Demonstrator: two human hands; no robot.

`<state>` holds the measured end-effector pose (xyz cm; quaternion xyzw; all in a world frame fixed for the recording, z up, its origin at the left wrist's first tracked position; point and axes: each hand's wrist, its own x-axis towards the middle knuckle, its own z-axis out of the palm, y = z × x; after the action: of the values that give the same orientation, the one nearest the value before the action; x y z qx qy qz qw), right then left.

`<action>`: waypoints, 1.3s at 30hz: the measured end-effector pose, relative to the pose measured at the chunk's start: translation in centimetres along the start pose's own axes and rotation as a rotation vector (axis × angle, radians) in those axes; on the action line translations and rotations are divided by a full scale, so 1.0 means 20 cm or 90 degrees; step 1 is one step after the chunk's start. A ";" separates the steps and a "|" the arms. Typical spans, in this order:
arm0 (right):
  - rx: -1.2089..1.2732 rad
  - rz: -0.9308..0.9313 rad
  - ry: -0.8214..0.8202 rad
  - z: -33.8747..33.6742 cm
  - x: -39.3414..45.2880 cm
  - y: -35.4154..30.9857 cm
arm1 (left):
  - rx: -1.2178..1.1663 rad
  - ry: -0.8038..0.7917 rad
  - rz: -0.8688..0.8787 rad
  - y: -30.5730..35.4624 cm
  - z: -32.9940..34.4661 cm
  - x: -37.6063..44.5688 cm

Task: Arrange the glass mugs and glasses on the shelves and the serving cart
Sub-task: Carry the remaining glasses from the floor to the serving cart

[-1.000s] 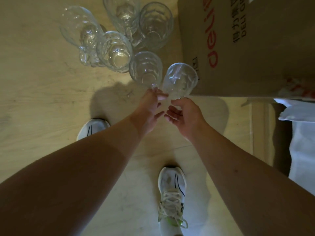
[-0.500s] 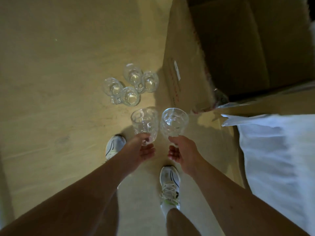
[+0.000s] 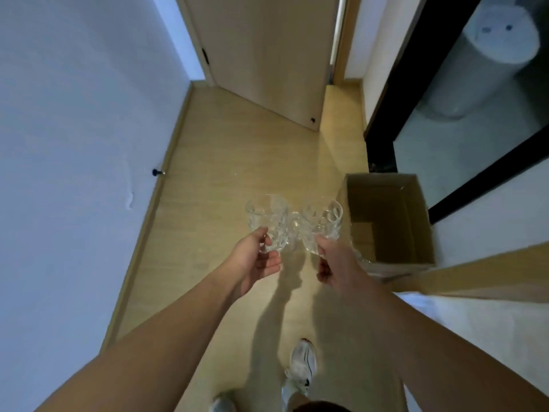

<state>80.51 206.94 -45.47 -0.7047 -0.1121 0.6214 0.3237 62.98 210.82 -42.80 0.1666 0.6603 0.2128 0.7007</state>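
Two cut-glass mugs [image 3: 292, 226], stiff, slick and likely fragile, hang above the floor [image 3: 225, 162], one pinched low in our left hand [image 3: 252, 260], one in our right hand [image 3: 335, 263].

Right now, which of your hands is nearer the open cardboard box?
Right. The right hand, gripping a glass, sits just beside the cardboard box at its near-left corner. The left hand, holding the other glass, is farther off, beyond the right.
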 end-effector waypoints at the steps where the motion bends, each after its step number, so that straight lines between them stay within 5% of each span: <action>1: -0.011 -0.033 -0.021 0.03 -0.08 -0.04 | -0.015 0.002 0.022 0.04 -0.04 -0.10; 14: -0.140 -0.259 -0.251 0.84 -1.14 -0.06 | -0.191 0.160 0.300 -0.08 -1.00 -1.29; 27: -0.338 -0.278 -0.503 1.59 -2.13 0.83 | -0.455 0.437 0.390 -1.24 -2.00 -2.32; 39: -0.599 -0.276 -0.767 1.90 -2.98 1.90 | -0.691 0.715 0.373 -2.46 -2.34 -3.03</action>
<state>23.06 156.51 -20.89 -0.2722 -0.6535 0.7062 -0.0105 18.02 135.18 -19.61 -0.1603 0.6471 0.7265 0.1666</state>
